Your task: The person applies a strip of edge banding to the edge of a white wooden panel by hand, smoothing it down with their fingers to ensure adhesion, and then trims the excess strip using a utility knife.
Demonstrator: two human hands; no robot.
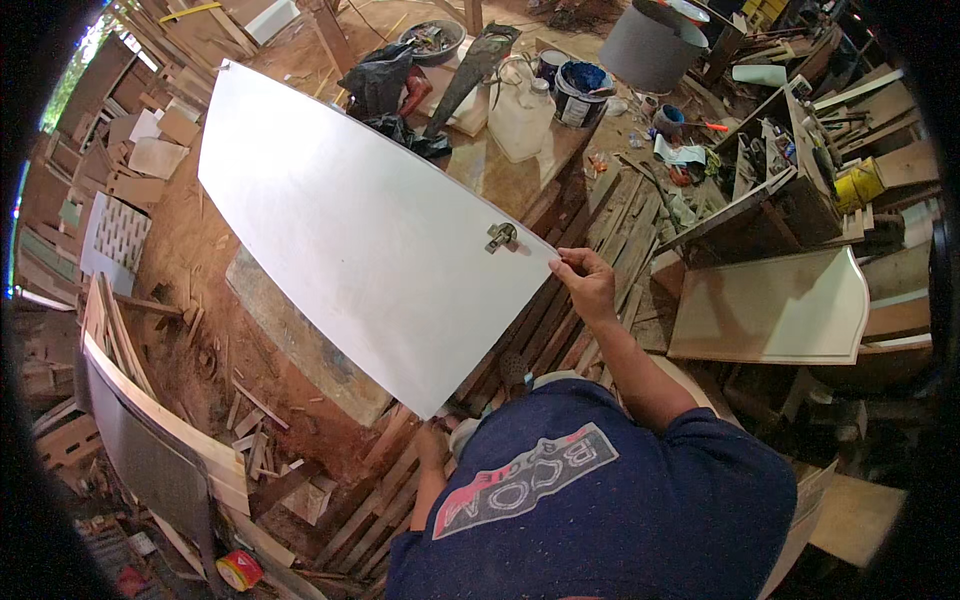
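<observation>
A large white cabinet door [360,230], tapering in a curve toward its far end, stretches out in front of me over a low wooden bench. Near its right corner a metal cabinet hinge [502,238] is on the white face. My right hand [588,284] pinches that corner, thumb on top and fingers at the edge. Down by the door's nearest corner is my left hand [432,446]; its fingers are mostly hidden, so their grip does not show.
Beyond the door, the workbench [560,185] carries a handsaw [470,75], a plastic jug [520,112] and a blue-stained paint bucket [582,95]. An open wooden tool box [745,200] and a cream panel [770,308] are to the right. A chair [150,450] stands left, among timber scraps.
</observation>
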